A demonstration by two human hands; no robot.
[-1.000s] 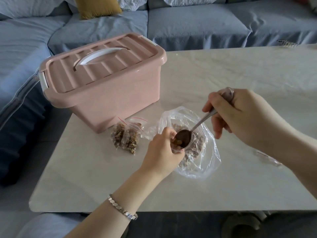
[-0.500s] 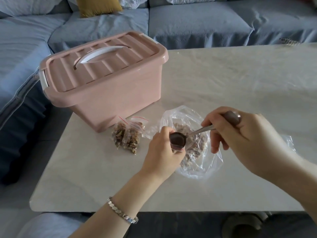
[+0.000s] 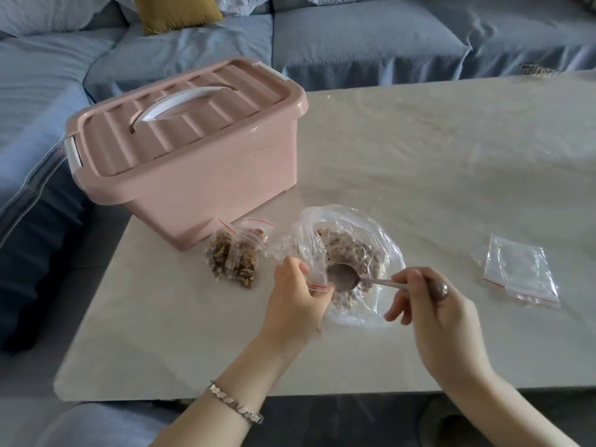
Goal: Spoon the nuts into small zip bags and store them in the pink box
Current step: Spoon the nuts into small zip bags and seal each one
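My left hand [image 3: 295, 298] grips a small zip bag [image 3: 317, 279] with a red strip at the near-left edge of a large clear bag of nuts [image 3: 358, 256]. My right hand [image 3: 432, 304] holds a metal spoon [image 3: 343, 277] by its handle. The spoon's bowl looks empty and lies over the nuts, right beside the small bag. Two filled zip bags [image 3: 233, 258] lie against the front corner of the pink box [image 3: 193, 156], whose ribbed lid with a white handle is closed.
A few empty zip bags [image 3: 519, 269] lie flat on the pale table [image 3: 451, 172] to the right. A blue sofa [image 3: 354, 43] wraps around the table's far and left sides. The near table edge runs just below my wrists.
The spoon has tipped from loaded above the small bag to empty and level over the nuts. My right hand has dropped lower and toward me, uncovering the empty bags on the right.
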